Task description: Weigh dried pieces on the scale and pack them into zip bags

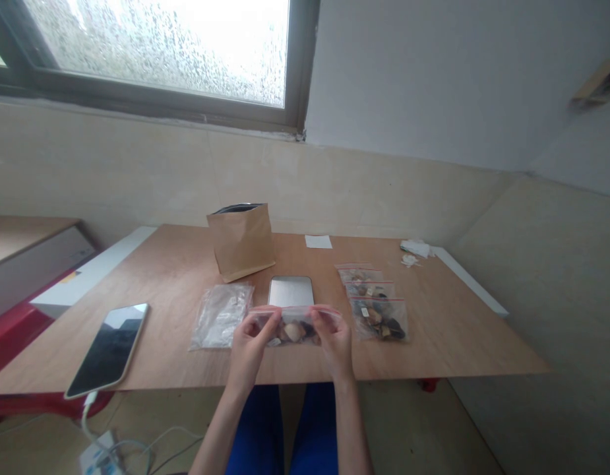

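Observation:
My left hand [250, 346] and my right hand [334, 343] hold a small clear zip bag [295, 326] between them, each pinching one end of its red-striped top. The bag holds several brown, tan and dark lumps. It hangs just above the near edge of the wooden table [457, 330], in front of a small silver scale [291, 291].
A stack of empty clear bags [220, 315] lies left of the hands. Three filled zip bags [376, 300] lie in a row to the right. A brown paper pouch [243, 241] stands behind. A phone [109, 348] with a cable lies at the left edge.

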The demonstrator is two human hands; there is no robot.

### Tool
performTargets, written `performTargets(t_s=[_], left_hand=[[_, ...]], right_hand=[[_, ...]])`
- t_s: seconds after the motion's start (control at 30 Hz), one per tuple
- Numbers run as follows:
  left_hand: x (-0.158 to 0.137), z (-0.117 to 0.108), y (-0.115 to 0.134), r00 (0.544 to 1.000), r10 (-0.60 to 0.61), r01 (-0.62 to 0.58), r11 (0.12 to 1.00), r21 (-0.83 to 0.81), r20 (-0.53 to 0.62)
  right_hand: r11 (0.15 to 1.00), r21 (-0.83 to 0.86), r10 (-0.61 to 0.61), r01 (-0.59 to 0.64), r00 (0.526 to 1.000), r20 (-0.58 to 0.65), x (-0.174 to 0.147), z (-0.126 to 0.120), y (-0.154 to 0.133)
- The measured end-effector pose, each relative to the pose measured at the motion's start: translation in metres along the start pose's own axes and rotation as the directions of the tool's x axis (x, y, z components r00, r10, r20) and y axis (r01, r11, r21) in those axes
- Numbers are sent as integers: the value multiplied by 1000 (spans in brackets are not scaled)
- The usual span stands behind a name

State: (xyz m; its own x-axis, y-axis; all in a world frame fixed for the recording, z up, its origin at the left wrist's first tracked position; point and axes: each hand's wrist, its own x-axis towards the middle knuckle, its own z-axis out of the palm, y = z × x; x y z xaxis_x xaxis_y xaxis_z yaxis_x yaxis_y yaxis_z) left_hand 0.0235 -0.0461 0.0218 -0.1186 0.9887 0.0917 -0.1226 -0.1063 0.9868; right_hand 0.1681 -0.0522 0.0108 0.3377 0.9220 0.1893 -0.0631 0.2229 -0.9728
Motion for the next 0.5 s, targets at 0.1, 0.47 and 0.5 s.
performTargets(t_s=[0.1,0.47,0.5], left_hand=[[-1,0,1,1000,20,-20,1000,-2,-16],[-1,-1,0,997,25,-24,1000,20,-70],[0,-1,-1,999,21,-20,1000,21,-44]], right_hand=[[1000,-21,4,-4,1000,-10,0,2,-1],[999,-25,-22,23,1000,4,-2,5,-6],[1000,-21,-21,21,1000,-1,-2,5,-5]])
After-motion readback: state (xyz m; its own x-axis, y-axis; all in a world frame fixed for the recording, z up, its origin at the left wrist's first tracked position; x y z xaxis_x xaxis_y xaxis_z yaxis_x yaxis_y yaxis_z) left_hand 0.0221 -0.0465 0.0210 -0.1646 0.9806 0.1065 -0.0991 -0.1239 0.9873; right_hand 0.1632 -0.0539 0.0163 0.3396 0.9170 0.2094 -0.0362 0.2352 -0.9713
